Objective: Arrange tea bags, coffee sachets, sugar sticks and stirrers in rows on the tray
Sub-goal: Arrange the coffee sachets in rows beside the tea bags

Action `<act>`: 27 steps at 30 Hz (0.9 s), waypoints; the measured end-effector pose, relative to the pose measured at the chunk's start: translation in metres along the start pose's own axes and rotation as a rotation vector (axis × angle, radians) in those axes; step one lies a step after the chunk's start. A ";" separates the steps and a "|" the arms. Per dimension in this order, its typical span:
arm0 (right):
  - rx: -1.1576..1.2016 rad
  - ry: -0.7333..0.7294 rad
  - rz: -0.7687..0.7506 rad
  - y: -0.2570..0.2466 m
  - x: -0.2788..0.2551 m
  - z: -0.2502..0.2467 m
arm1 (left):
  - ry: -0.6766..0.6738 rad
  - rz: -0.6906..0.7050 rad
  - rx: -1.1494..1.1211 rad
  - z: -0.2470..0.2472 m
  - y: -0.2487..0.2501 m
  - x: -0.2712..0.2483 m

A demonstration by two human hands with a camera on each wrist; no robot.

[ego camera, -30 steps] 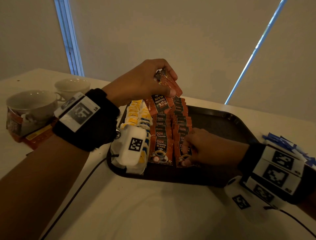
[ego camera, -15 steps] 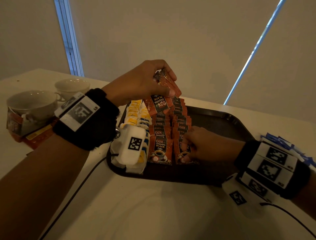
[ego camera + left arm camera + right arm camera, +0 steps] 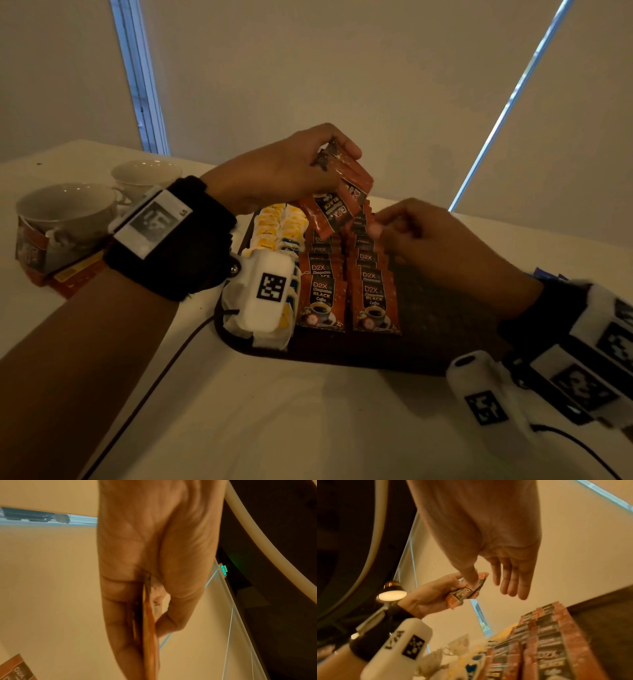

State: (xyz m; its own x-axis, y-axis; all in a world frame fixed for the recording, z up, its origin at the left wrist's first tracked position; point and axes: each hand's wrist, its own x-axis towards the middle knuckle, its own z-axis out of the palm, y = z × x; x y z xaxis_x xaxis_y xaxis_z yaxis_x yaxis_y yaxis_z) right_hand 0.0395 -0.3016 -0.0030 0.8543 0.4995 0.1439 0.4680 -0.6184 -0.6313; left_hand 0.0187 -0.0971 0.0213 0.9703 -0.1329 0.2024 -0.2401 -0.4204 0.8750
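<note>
left hand (image 3: pixel 284 171) sits up in the middle of the head view, fingers curled round a small bunch of orange coffee sachets (image 3: pixel 337 202), holding them in the air over the far end of the tray (image 3: pixel 428 346). from the left wrist cam you see that bunch edge-on, squeezed between thumb and fingers (image 3: pixel 120 615). right hand (image 3: pixel 442 246) is centre-right in the head view, reaching toward the held bunch with thumb and fingertips close together near its lower edge; can't really tell there if it actually has one. in the right wrist cam the thumb lies against the held sachets while the other fingers (image 3: pixel 513 582) are straight and spread away from them, so that hand looks open, not gripping. on the dark tray, two rows of coffee sachets (image 3: pixel 346 284) run overlapping from near edge to far edge, and the yellow tea bags (image 3: pixel 281 229) sit in a row just left of them, partly hidden behind the white wrist camera. two white cups (image 3: pixel 68 212) stand at the left of the frame on the tabletop (image 3: pixel 274 428), with some torn packaging beside the nearer one. blue packets (image 3: pixel 544 274) peek out at the right edge behind the right wrist.
</note>
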 end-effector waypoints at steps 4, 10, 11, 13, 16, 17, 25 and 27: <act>0.440 0.074 0.085 -0.011 0.001 0.002 | -0.141 0.016 -0.065 0.008 0.004 -0.003; 0.649 0.085 0.115 -0.016 -0.003 0.004 | -0.110 0.044 -0.062 0.015 0.005 -0.003; 0.638 0.089 0.115 -0.016 -0.004 0.003 | -0.106 0.042 -0.073 0.015 0.006 -0.003; 0.609 0.098 0.111 -0.017 -0.005 -0.001 | -0.097 0.034 -0.114 0.015 0.006 -0.003; 0.608 0.104 0.112 -0.016 -0.006 -0.004 | -0.075 0.030 -0.163 0.015 0.007 -0.003; 0.619 0.094 0.120 -0.015 -0.007 -0.004 | -0.053 0.033 -0.182 0.016 0.007 -0.002; 0.788 0.027 0.181 -0.015 -0.009 -0.010 | 0.127 0.080 -0.389 0.013 0.010 0.001; 0.836 0.068 0.174 -0.015 -0.006 -0.017 | 0.161 0.082 -0.447 0.011 0.011 0.001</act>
State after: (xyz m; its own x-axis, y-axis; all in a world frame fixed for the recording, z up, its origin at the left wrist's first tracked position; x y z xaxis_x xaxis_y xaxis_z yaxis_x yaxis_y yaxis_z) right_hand 0.0314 -0.3053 0.0183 0.9227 0.3850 0.0218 0.0315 -0.0190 -0.9993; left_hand 0.0171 -0.1117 0.0262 0.9496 0.0058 0.3134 -0.3135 0.0176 0.9494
